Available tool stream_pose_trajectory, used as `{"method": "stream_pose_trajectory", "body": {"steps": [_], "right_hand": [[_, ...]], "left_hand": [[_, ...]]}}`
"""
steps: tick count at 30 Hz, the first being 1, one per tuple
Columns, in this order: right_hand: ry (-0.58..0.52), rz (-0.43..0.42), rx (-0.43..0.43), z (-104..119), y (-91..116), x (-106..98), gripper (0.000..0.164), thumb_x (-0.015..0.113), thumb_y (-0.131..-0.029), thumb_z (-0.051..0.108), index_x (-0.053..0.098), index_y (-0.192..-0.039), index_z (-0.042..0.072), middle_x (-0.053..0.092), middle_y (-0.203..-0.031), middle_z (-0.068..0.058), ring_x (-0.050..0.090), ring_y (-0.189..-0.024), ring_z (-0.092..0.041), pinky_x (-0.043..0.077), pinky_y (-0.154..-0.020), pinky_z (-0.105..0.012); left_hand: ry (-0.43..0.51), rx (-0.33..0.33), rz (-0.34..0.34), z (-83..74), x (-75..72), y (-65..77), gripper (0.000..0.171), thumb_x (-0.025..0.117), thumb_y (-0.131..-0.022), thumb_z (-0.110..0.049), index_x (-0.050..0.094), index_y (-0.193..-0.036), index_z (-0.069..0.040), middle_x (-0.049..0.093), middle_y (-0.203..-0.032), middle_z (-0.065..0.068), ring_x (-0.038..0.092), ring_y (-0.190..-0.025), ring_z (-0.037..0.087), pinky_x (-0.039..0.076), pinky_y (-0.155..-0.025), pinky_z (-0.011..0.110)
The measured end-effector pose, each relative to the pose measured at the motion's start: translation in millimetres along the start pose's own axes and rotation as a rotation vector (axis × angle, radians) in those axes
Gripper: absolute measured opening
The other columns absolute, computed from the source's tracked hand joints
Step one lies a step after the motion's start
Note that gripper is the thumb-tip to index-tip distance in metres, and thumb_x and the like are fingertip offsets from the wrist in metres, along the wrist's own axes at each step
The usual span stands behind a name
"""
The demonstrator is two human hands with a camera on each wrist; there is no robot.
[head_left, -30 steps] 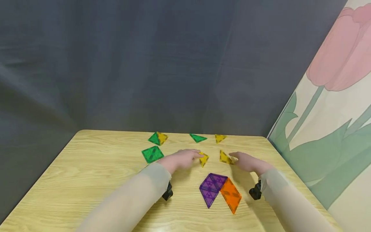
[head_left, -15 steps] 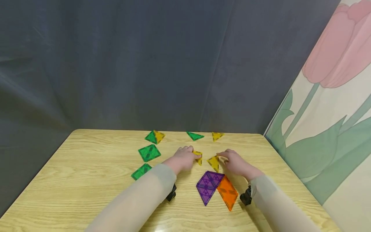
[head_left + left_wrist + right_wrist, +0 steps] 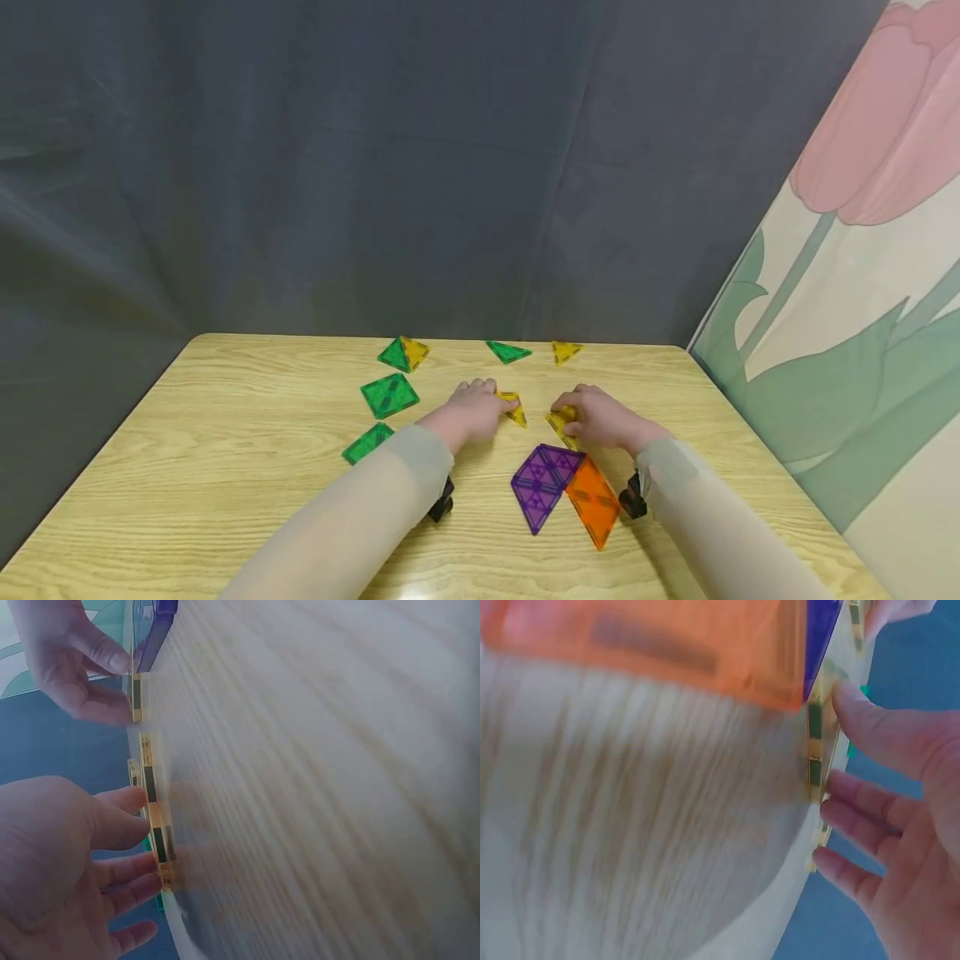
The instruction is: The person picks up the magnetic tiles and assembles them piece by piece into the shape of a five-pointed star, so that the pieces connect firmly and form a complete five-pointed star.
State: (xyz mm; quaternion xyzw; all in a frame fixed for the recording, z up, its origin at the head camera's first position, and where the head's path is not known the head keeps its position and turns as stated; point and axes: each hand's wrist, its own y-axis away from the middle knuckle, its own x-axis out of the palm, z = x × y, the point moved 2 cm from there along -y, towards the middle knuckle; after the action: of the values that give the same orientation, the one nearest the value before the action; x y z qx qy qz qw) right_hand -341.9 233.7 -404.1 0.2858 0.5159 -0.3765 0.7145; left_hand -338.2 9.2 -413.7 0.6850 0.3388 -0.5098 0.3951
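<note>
Small translucent magnetic tiles lie on a wooden table. My left hand point(image 3: 474, 410) is over a yellow triangular tile point(image 3: 517, 418), its thumb laid across the top. In the left wrist view the fingers point(image 3: 129, 870) are spread and lightly bent, their tips meeting that tile's surface point(image 3: 150, 784). To the right, my right hand point(image 3: 600, 417) pinches another yellow triangular tile point(image 3: 556, 423) between thumb and fingers, close above the purple tiles point(image 3: 542, 483). In the right wrist view the thumb point(image 3: 859, 712) is at one end of this tile point(image 3: 815, 750), with fingertips toward the other.
Orange tiles point(image 3: 594, 504) adjoin the purple ones in front of my hands. Green tiles point(image 3: 389, 395) lie on the left. At the back edge are a green-and-yellow pair point(image 3: 393, 356), a green triangle point(image 3: 507, 352) and a yellow triangle point(image 3: 566, 352). A dark curtain point(image 3: 375, 167) hangs behind.
My right hand has moved left and turned its yellow tile, bringing it nearer the purple tiles, and now pinches it. My left hand has shifted slightly left with its tile, uncovering another green tile.
</note>
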Motion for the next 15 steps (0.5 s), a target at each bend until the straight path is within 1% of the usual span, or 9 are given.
{"method": "stream_pose_trajectory", "body": {"steps": [2, 4, 7, 10, 12, 15], "right_hand": [[0.006, -0.028, 0.038, -5.5, 3.5, -1.6, 0.023, 0.075, -0.089, 0.017, 0.067, -0.108, 0.006, 0.058, -0.094, -0.008, 0.054, -0.085, -0.025, 0.050, -0.076, -0.041], [-0.006, -0.047, 0.114, -13.2, 6.7, -2.1, 0.025, 0.075, -0.089, 0.023, 0.063, -0.101, 0.005, 0.057, -0.088, -0.006, 0.052, -0.077, -0.022, 0.049, -0.070, -0.038], [-0.047, -0.063, 0.275, -26.1, 9.8, -0.6, 0.031, 0.073, -0.092, 0.030, 0.056, -0.093, 0.003, 0.056, -0.080, -0.006, 0.049, -0.070, -0.022, 0.045, -0.064, -0.036], [-0.093, -0.084, 0.418, -36.2, 9.6, 3.3, 0.036, 0.069, -0.095, 0.033, 0.052, -0.090, 0.002, 0.054, -0.076, -0.007, 0.048, -0.066, -0.022, 0.042, -0.060, -0.034], [-0.166, -0.099, 0.462, -38.4, 7.5, 5.7, 0.035, 0.067, -0.096, 0.030, 0.049, -0.090, 0.001, 0.054, -0.073, -0.009, 0.051, -0.062, -0.021, 0.044, -0.057, -0.032], [-0.366, -0.108, 0.441, -33.0, 2.9, 7.7, 0.029, 0.065, -0.097, 0.020, 0.048, -0.097, -0.003, 0.060, -0.072, -0.012, 0.058, -0.058, -0.021, 0.051, -0.054, -0.032]], "left_hand": [[-0.029, -0.009, -0.014, 0.9, -0.2, -0.4, 0.057, 0.046, -0.102, -0.006, 0.042, -0.150, -0.036, 0.027, -0.159, 0.010, 0.021, -0.146, 0.029, 0.017, -0.118, 0.045], [-0.062, -0.013, -0.028, 1.6, 0.2, -0.9, 0.053, 0.046, -0.103, -0.009, 0.042, -0.150, -0.033, 0.032, -0.155, 0.010, 0.028, -0.143, 0.028, 0.022, -0.116, 0.043], [-0.077, -0.013, -0.042, 1.3, 0.0, -0.8, 0.049, 0.045, -0.104, -0.013, 0.045, -0.150, -0.029, 0.039, -0.148, 0.010, 0.035, -0.137, 0.027, 0.027, -0.113, 0.041], [-0.069, 0.002, -0.044, -0.8, -1.4, 0.5, 0.046, 0.046, -0.103, -0.013, 0.049, -0.148, -0.023, 0.047, -0.139, 0.009, 0.042, -0.129, 0.025, 0.032, -0.111, 0.039], [-0.049, 0.014, -0.041, -2.6, -2.3, 1.6, 0.044, 0.047, -0.102, -0.012, 0.053, -0.145, -0.019, 0.051, -0.128, 0.007, 0.047, -0.119, 0.022, 0.036, -0.106, 0.037], [0.004, 0.036, -0.032, -3.9, -2.0, 2.2, 0.034, 0.049, -0.100, -0.009, 0.063, -0.130, -0.012, 0.051, -0.109, 0.003, 0.048, -0.098, 0.018, 0.042, -0.091, 0.033]]}}
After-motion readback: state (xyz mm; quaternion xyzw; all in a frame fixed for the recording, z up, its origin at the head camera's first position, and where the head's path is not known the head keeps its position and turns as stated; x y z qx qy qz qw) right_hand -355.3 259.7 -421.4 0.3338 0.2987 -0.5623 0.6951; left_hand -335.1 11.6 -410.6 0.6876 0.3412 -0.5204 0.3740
